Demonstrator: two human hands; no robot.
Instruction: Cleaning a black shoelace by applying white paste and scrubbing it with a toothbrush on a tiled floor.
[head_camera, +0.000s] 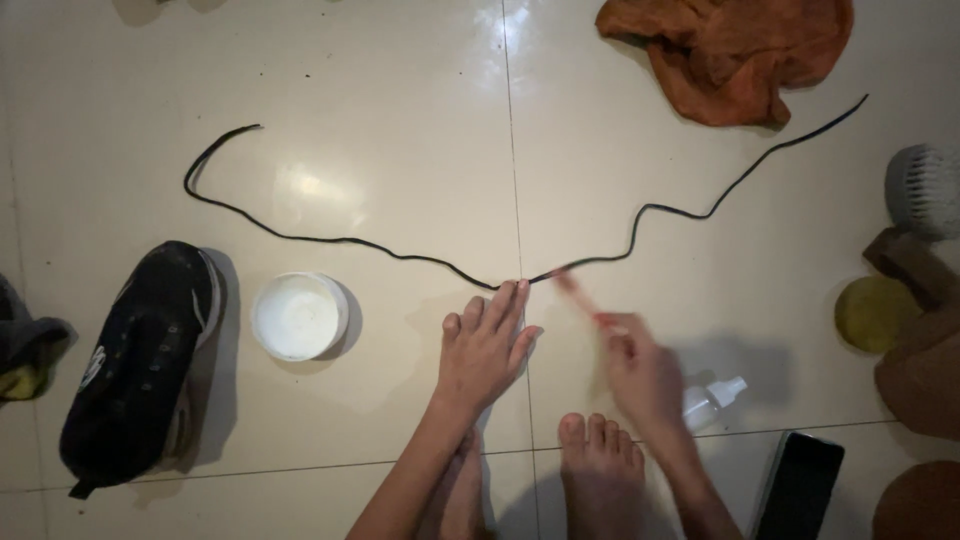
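A long black shoelace (340, 240) lies stretched across the cream tiled floor. My left hand (487, 345) lies flat with fingers spread, its fingertips pressing the lace near its middle. My right hand (638, 372) is blurred and grips a thin reddish stick-like tool (578, 294), maybe a small brush, whose tip reaches the lace just right of my left fingers. My two bare feet (600, 470) show at the bottom.
A black sneaker (140, 365) lies at the left beside a round white tub (298, 316). An orange cloth (730, 50) sits at the top right. A small white bottle (712, 398), a dark phone (800, 485), a white brush (925, 190) and a yellow sponge (875, 313) are at the right.
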